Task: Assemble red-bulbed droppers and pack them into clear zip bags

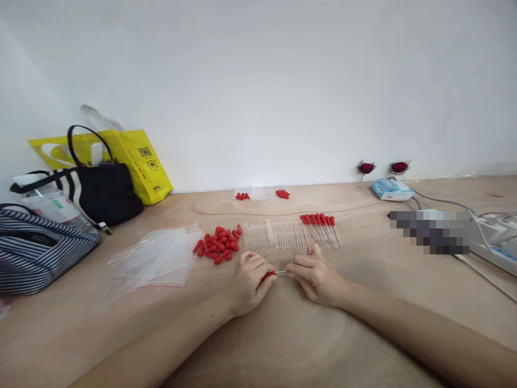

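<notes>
My left hand (251, 283) is closed around a red rubber bulb (270, 274). Facing it, my right hand (317, 276) pinches a thin glass dropper tube (281, 273), whose end meets the bulb between my hands. Beyond my left hand lies a pile of loose red rubber bulbs (218, 243). A row of bare glass tubes (274, 235) stretches along the table behind both hands. At the row's right end, several tubes fitted with red bulbs (321, 223) lie side by side.
Clear zip bags (161, 258) are spread at the left. Farther left stand a striped pouch (44, 250), a black bag (109, 188) and a yellow bag (147, 167). Small bags with red bulbs (243, 196) lie by the wall. A tissue pack (391, 189) and a power strip (496, 253) are right.
</notes>
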Action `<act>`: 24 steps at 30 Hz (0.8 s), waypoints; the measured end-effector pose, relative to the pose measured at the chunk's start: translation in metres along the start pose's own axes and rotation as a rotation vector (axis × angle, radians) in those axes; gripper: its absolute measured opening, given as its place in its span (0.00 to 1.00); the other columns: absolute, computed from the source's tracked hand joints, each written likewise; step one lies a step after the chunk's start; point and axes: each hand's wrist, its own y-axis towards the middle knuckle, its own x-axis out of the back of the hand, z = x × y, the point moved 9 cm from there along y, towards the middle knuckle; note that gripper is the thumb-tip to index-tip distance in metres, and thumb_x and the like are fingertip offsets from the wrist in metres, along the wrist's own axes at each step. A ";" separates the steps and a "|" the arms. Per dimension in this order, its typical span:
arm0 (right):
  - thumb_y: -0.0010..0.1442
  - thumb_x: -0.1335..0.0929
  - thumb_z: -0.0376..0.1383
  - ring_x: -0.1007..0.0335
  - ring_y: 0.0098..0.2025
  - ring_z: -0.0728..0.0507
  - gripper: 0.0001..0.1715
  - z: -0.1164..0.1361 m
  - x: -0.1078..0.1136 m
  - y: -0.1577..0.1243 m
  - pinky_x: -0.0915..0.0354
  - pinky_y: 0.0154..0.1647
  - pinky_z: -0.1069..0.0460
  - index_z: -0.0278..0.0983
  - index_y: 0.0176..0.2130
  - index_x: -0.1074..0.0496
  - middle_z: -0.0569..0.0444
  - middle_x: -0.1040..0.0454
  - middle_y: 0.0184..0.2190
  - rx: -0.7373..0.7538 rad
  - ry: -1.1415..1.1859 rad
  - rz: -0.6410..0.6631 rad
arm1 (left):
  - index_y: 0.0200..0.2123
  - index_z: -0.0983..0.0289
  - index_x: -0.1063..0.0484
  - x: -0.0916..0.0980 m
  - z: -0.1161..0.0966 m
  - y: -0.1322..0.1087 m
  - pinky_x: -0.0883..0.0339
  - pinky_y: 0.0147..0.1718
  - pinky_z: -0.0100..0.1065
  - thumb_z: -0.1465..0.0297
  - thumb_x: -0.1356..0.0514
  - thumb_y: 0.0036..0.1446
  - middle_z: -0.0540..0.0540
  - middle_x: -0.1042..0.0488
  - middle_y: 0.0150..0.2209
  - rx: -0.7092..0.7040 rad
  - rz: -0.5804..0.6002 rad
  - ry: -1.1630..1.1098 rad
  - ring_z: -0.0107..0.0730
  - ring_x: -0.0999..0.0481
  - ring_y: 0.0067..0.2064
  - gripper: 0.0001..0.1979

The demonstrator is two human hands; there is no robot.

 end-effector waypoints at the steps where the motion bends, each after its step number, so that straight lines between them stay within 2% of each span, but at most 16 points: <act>1: 0.58 0.43 0.29 0.45 0.24 0.50 0.14 0.000 -0.001 0.000 0.55 0.33 0.51 0.34 0.31 0.30 0.56 0.35 0.22 -0.003 0.004 0.006 | 0.29 0.63 0.34 -0.001 -0.001 0.000 0.47 0.43 0.38 0.72 0.52 0.57 0.52 0.28 0.29 -0.010 0.005 -0.004 0.30 0.32 0.33 0.08; 17: 0.60 0.44 0.30 0.45 0.24 0.50 0.15 0.005 -0.008 0.001 0.55 0.32 0.51 0.34 0.29 0.32 0.55 0.34 0.22 0.026 -0.009 0.035 | 0.28 0.63 0.34 -0.005 -0.008 0.001 0.45 0.42 0.38 0.71 0.52 0.57 0.52 0.29 0.27 -0.071 0.056 -0.025 0.31 0.33 0.32 0.10; 24: 0.61 0.43 0.31 0.41 0.27 0.49 0.14 -0.002 -0.005 0.001 0.54 0.35 0.50 0.35 0.35 0.31 0.54 0.30 0.26 -0.049 0.066 0.025 | 0.31 0.63 0.32 0.002 0.001 0.000 0.48 0.44 0.39 0.68 0.47 0.56 0.51 0.26 0.30 0.007 0.031 -0.073 0.30 0.30 0.34 0.06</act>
